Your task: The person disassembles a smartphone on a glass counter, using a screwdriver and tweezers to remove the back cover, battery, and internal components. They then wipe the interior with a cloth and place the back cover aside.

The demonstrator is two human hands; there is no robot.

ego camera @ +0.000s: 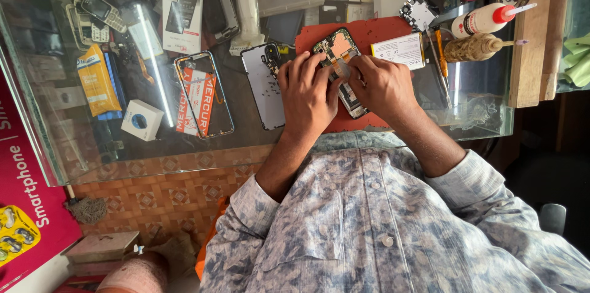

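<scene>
Here, the left hand and right hand both press fingers onto an opened smartphone lying on a red mat, beside its detached back cover.

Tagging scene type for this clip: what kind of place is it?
Likely a phone repair counter: both hands work on an opened smartphone on a red mat, with a detached back cover and old handsets on the glass counter.

hands 2 | opened phones 1 | glue bottles 2 | back covers 1
</scene>
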